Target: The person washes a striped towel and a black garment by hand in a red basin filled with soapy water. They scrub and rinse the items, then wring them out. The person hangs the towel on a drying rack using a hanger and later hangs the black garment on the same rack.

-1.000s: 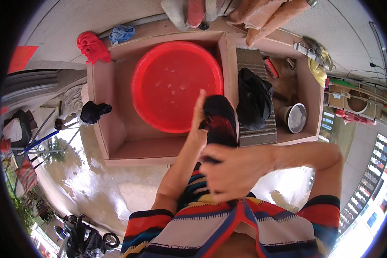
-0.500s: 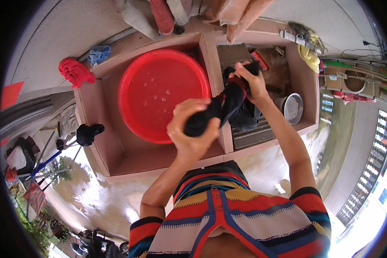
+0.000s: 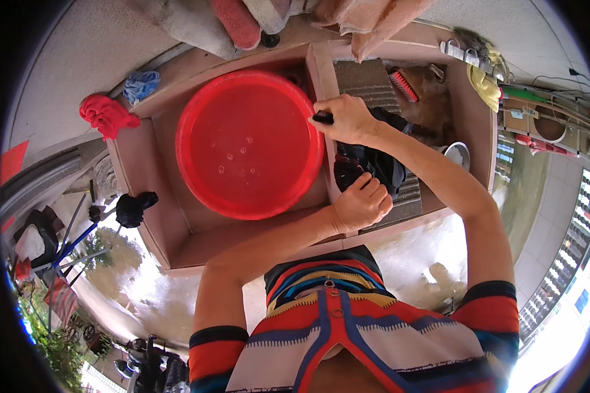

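A wet-looking black garment with some dark red on it lies bunched on the ridged grey washboard slab of the right-hand basin. My left hand is closed on its near edge. My right hand is a fist at the divider wall, gripping a black end of the cloth that pokes out on its left side. What kind of garment it is, I cannot tell. Just left of my right hand, the large red tub holds water with a few bubbles on top.
A red-bristled scrub brush lies behind the garment. Partly covered by my right forearm is a metal bowl. Pink basin walls surround the work area. Red cloth, blue cloth and yellow cloth rest on the rims.
My left hand has moved right, from beside the tub to the slab. My right hand has shifted left to the divider. The black garment, held up before, now lies lower on the slab.
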Tool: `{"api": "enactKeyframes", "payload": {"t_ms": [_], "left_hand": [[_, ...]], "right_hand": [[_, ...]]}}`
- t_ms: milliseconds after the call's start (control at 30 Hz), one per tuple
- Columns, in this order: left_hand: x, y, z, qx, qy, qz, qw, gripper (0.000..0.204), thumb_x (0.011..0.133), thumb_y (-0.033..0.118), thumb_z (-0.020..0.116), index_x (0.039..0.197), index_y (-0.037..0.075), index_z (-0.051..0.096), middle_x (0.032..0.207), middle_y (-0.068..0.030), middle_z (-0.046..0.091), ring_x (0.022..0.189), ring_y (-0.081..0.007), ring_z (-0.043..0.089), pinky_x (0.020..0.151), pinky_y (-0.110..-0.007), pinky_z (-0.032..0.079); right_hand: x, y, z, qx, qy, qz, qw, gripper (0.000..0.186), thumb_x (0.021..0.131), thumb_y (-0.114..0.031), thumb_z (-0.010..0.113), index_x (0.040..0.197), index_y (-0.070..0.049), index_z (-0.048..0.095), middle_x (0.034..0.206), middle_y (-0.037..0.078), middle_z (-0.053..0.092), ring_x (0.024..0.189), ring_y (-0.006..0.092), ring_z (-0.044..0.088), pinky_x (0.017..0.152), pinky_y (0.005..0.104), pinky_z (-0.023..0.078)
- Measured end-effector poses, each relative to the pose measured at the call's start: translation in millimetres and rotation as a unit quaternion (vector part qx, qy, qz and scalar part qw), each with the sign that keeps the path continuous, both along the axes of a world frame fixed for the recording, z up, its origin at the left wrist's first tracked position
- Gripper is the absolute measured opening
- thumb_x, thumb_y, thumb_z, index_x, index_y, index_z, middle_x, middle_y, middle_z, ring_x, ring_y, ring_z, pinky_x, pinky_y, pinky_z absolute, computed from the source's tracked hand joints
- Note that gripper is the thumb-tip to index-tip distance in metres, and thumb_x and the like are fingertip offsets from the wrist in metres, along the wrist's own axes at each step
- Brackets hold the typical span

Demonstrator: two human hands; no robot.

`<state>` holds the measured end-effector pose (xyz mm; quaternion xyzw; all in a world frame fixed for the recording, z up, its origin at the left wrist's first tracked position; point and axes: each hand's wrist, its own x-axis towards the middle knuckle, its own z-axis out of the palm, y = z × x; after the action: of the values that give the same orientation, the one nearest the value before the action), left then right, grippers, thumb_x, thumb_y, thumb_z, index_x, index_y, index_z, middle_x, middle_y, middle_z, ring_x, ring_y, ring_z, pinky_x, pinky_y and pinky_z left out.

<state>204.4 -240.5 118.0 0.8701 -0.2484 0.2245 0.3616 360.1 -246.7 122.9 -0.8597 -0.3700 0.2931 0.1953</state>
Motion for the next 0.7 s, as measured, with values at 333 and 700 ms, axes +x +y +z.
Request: {"api": "enactKeyframes", "payload": {"t_ms": [333,700], "left_hand": [[4,-8,-12,0.127,-0.019,-0.1,0.987,0.013,0.07,0.019,0.059,0.065,0.008,0.056,0.066,-0.0045,0.048,0.073,-0.0204,0.051,0.075,-0.037,0.043],[-3,-36,-27,0.091,0.085,-0.146,0.981,0.028,0.085,0.019,0.048,0.106,0.003,0.056,0.111,-0.0114,0.057,0.109,-0.0252,0.05,0.095,-0.039,0.039]], "right_hand": [[-13,26,-6,-0.133,-0.113,0.156,0.972,0.014,0.069,-0.016,0.059,0.078,-0.006,0.065,0.073,0.014,0.065,0.072,0.0299,0.065,0.062,0.0398,0.052],[-39,41,-17,-0.198,-0.154,0.084,0.964,0.015,0.074,-0.017,0.058,0.079,-0.01,0.07,0.081,0.01,0.068,0.077,0.0282,0.067,0.059,0.0474,0.053]]}}
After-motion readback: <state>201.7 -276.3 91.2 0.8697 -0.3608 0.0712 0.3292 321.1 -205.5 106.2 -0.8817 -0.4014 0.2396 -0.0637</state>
